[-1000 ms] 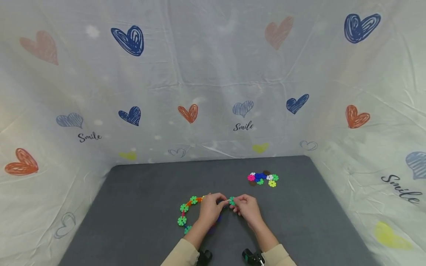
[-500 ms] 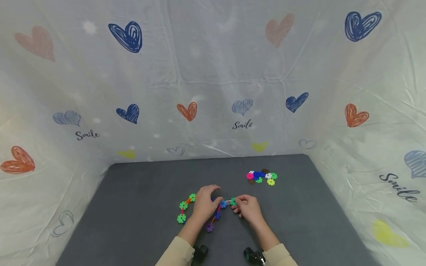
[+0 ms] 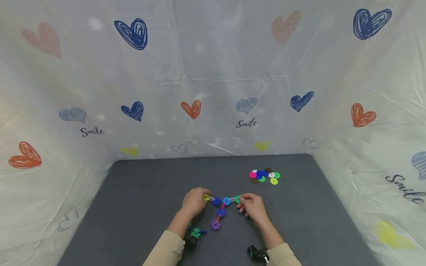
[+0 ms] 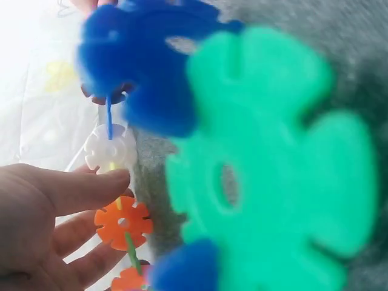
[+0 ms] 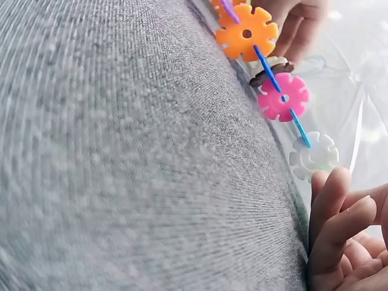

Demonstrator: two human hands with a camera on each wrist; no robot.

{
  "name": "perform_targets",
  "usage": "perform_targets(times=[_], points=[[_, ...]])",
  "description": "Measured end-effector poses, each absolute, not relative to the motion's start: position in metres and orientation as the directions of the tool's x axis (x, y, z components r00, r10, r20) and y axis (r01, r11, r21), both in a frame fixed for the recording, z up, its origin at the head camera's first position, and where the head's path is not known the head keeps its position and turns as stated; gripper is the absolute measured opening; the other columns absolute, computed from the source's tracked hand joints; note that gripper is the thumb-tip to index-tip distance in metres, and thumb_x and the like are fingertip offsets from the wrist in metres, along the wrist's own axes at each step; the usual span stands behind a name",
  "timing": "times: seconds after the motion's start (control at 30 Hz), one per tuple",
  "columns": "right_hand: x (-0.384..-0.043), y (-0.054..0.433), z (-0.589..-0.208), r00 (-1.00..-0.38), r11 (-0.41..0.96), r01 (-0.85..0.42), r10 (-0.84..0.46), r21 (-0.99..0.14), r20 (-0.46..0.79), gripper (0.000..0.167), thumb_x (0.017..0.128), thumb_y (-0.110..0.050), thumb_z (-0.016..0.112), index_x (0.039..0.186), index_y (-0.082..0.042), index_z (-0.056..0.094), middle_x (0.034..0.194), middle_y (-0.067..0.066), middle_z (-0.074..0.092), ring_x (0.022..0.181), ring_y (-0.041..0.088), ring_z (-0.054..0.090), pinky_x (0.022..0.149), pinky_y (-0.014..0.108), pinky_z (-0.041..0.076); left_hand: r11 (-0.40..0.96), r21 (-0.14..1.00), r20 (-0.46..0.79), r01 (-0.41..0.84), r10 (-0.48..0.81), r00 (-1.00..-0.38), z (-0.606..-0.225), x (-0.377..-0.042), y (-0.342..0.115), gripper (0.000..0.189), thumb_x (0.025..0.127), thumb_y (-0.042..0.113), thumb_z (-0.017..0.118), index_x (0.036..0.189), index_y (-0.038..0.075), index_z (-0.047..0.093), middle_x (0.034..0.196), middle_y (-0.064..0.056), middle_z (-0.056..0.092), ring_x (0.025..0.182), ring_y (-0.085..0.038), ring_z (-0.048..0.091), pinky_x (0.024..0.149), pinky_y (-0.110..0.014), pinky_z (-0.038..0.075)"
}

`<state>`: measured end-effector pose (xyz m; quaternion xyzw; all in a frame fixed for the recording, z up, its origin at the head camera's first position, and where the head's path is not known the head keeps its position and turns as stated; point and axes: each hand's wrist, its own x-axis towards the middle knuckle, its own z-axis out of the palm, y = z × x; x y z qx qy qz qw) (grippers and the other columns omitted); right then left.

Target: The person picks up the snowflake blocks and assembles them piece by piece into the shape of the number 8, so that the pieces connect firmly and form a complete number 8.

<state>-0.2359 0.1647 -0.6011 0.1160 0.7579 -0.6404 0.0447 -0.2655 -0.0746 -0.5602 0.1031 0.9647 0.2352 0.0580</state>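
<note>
A chain of coloured, slotted snowflake discs lies between the two hands. In the head view, my left hand (image 3: pixel 194 202) grips the chain by the yellow disc (image 3: pixel 206 197). The left wrist view shows the thumb (image 4: pixel 91 189) over the chain between a white disc (image 4: pixel 110 147) and an orange disc (image 4: pixel 123 222). My right hand (image 3: pixel 253 208) pinches the green disc (image 3: pixel 237 199) at the chain's right end. From there a light blue disc (image 3: pixel 226 201) leads to a branch down to a purple disc (image 3: pixel 215 225). The left forearm hides part of the chain.
Several loose snowflake discs (image 3: pixel 261 174) lie in a pile at the back right of the dark grey table (image 3: pixel 149 184). Behind it hangs a white curtain (image 3: pixel 213 66) printed with hearts. By the left wrist, another green disc (image 3: pixel 195 232) shows on the table.
My left hand has let go near the chain's right part, moved left and taken hold by the yellow disc. The blue and purple discs have come into sight. My right hand keeps its pinch.
</note>
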Motion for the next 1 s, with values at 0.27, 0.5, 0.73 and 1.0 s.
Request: perform_targets(times=[0.27, 0.5, 0.73, 1.0], points=[[-0.238, 0.168, -0.601, -0.971, 0.188, 0.237, 0.045, -0.953, -0.233, 0.039, 0.104, -0.021, 0.058, 0.138, -0.003, 0.058, 0.074, 0.008, 0.071, 0.052, 0.012, 0.058, 0.042, 0.023, 0.042, 0.832, 0.543, -0.045, 0.11, 0.16, -0.986, -0.563, -0.263, -0.074, 0.028, 0.087, 0.009, 0.078, 0.114, 0.017, 0.075, 0.117, -0.01, 0.072, 0.105, -0.033, 0.067, 0.081, -0.05, 0.056], [-0.238, 0.169, -0.605, -0.973, 0.182, 0.228, 0.088, -0.956, -0.215, 0.049, 0.104, -0.023, 0.059, 0.146, -0.005, 0.045, 0.071, 0.007, 0.068, 0.047, 0.011, 0.053, 0.041, 0.024, 0.04, 0.8, 0.595, -0.011, 0.073, 0.1, -0.995, -0.569, -0.259, -0.071, 0.024, 0.088, 0.013, 0.078, 0.112, 0.014, 0.076, 0.112, -0.009, 0.073, 0.099, -0.031, 0.069, 0.079, -0.047, 0.057], [-0.211, 0.153, -0.594, -0.995, 0.378, 0.072, -0.042, -0.923, -0.095, 0.026, 0.098, -0.03, 0.068, 0.095, -0.005, 0.065, 0.065, 0.001, 0.066, 0.047, 0.01, 0.054, 0.044, 0.025, 0.045, 0.833, 0.501, 0.246, 0.235, 0.123, -0.961, -0.559, -0.236, -0.073, 0.014, 0.087, 0.017, 0.079, 0.1, 0.013, 0.077, 0.102, -0.006, 0.072, 0.097, -0.028, 0.065, 0.088, -0.048, 0.053], [-0.189, 0.131, -0.588, -0.924, 0.314, 0.203, -0.254, -0.928, -0.288, 0.024, 0.096, -0.025, 0.071, 0.089, -0.002, 0.067, 0.065, 0.0, 0.068, 0.046, 0.004, 0.055, 0.04, 0.019, 0.041, 0.843, 0.364, 0.055, 0.395, 0.404, -0.913, -0.559, -0.174, -0.065, 0.017, 0.08, 0.04, 0.083, 0.079, 0.027, 0.073, 0.081, 0.015, 0.063, 0.081, -0.011, 0.053, 0.079, -0.043, 0.042]])
